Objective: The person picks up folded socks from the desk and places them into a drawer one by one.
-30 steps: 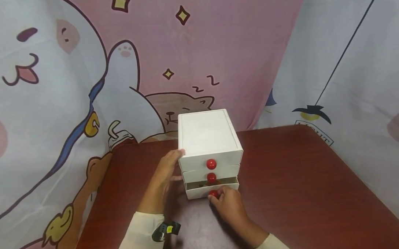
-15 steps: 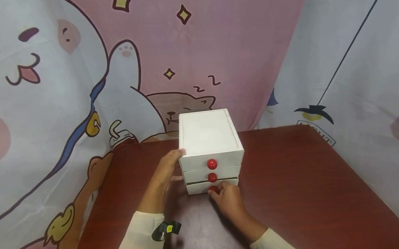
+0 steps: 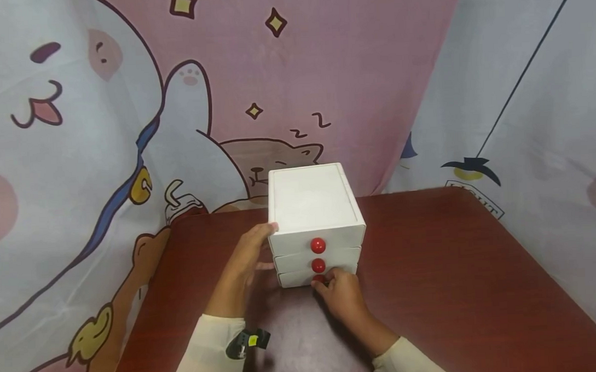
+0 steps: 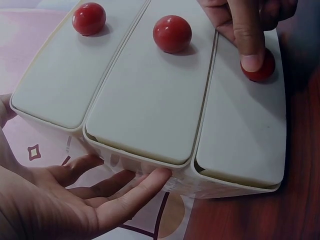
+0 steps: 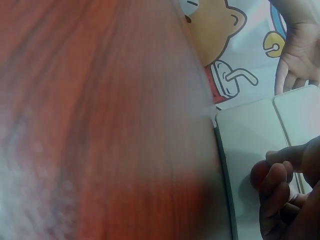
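A small white chest of drawers [image 3: 310,199] stands on the table, with three stacked drawers and a round red knob on each. My left hand [image 3: 248,250] lies along its left side, the thumb up at the top edge. In the left wrist view the fingers [image 4: 132,197] are extended and touch the side wall. My right hand [image 3: 342,295] holds the bottom drawer's red knob [image 4: 260,66] between thumb and fingers, partly hiding it. The middle knob [image 4: 172,34] and top knob [image 4: 89,19] are untouched. All three drawer fronts sit flush with the case.
The chest stands on a dark reddish-brown table [image 3: 439,279]. Behind and beside the table hangs a cloth backdrop [image 3: 353,85] with cartoon animals. A dark strap with a yellow patch [image 3: 248,344] is on the left sleeve.
The bottom drawer, part-way out a second ago with something green and red inside, has slid in until closed, my right hand moving forward with its knob. My left hand has stayed put.
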`<act>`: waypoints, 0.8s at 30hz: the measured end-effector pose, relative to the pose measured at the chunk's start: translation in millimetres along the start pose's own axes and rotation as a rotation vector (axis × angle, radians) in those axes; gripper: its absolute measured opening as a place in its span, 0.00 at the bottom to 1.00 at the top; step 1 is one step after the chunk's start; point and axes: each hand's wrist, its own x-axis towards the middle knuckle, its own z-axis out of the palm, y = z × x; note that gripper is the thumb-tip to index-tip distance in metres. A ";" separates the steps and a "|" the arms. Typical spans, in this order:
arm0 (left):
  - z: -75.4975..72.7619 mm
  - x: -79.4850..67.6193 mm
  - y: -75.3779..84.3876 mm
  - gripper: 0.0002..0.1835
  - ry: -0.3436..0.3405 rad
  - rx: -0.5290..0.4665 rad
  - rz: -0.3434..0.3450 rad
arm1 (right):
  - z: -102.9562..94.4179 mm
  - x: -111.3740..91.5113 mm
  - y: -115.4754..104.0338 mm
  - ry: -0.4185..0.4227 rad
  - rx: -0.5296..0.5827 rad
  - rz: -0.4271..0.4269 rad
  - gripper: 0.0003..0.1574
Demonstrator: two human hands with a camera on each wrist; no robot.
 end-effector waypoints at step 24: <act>5.1 -4.9 -10.0 0.44 0.020 -0.019 0.049 | -31.5 -3.0 0.6 -0.130 0.012 0.070 0.18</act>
